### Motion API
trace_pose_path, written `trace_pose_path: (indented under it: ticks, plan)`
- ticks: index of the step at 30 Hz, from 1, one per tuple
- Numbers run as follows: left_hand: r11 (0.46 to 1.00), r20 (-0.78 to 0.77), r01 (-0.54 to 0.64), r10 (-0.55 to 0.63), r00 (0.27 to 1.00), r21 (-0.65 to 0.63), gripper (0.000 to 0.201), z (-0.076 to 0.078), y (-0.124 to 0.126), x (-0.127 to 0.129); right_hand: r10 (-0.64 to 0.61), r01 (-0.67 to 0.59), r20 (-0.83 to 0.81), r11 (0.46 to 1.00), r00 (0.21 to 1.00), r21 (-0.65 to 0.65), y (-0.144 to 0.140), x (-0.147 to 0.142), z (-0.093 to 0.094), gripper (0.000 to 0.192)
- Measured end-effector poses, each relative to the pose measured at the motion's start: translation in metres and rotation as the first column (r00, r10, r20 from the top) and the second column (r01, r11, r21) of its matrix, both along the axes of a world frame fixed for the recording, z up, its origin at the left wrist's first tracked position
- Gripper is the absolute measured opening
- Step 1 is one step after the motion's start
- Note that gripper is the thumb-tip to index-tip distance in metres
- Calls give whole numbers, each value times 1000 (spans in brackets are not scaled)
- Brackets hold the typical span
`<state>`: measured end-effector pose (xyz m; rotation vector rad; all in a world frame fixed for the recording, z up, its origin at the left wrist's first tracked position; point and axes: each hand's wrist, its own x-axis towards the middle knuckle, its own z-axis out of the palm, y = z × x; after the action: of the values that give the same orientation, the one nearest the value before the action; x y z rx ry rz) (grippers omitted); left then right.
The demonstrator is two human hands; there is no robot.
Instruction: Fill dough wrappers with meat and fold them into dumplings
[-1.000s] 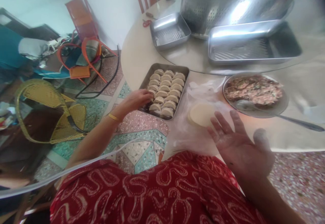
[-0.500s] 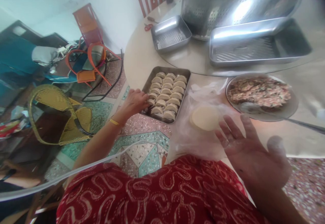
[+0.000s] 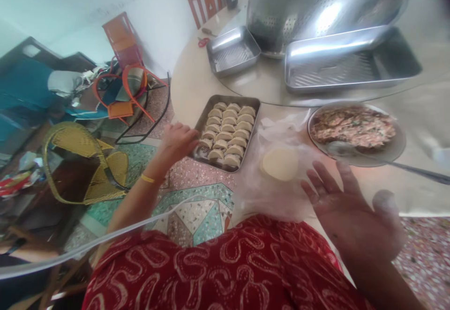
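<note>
My left hand (image 3: 177, 142) is at the left rim of a metal tray (image 3: 257, 108), fingers loosely bent and partly hidden, with no dumpling visible in them. Rows of pale folded dumplings (image 3: 224, 135) fill much of the tray; the one nearest my fingers (image 3: 206, 143) lies at the left side. Palm up, my right hand (image 3: 353, 211) is open with fingers spread and nothing on it. Just left of its fingertips, a stack of round dough wrappers (image 3: 280, 164) rests on a clear plastic bag (image 3: 253, 190). Beyond it stands a bowl of minced filling (image 3: 355, 127) with a long-handled spoon (image 3: 404, 165).
Two more metal trays, a small one (image 3: 234, 52) and a long one (image 3: 351, 64), sit on the round table's glass turntable in front of a large steel colander (image 3: 298, 8). Red scissors (image 3: 203, 42) lie near the far edge. Chairs, including a yellow woven one (image 3: 105, 174), stand at left.
My left hand has drawn back a little to the left, away from the dumpling at the tray's left side. My right hand stays nearly still, and the view has shifted slightly.
</note>
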<state>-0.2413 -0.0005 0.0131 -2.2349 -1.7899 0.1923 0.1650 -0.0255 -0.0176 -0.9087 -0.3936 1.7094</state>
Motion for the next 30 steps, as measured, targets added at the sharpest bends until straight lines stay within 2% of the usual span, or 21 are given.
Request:
trace_pose_path:
  ticks: [2,4,6,9,11,13,17,22,25,30]
  plan:
    - [995,87,6,-15,996,99,24,7,-6,12,-21,21,22,1000,1000,1,1,2,0,51]
    - [988,220,78,-106,970,135,24,8,-12,40,-28,27,38,999,999,20,1,5,-2,47]
    - [975,348,190,-218,912,115,23,2,-14,79,-30,26,60,997,998,70,-1,7,-6,42]
    - [920,410,391,-369,834,31,20,-12,-11,142,-41,9,162,981,986,194,-8,11,-14,33]
    - [889,396,457,-412,820,-22,20,-19,-6,172,-55,-12,246,964,968,265,-15,16,-18,30]
    - [885,367,463,-413,834,-56,21,-22,0,191,-64,-38,316,951,947,306,-23,23,-20,28]
    - [892,324,438,-383,865,-113,17,-21,5,200,-74,-69,397,939,915,336,-34,34,-22,24]
    - [899,347,406,-332,877,-165,18,-18,10,197,-83,-46,329,930,941,365,-36,33,-21,24]
    - [889,403,412,-309,862,-200,18,-17,13,194,-90,-48,342,926,935,374,-38,31,-19,22]
    - [878,501,448,-315,806,-170,13,-18,21,188,-120,-56,386,907,915,416,-42,31,-19,21]
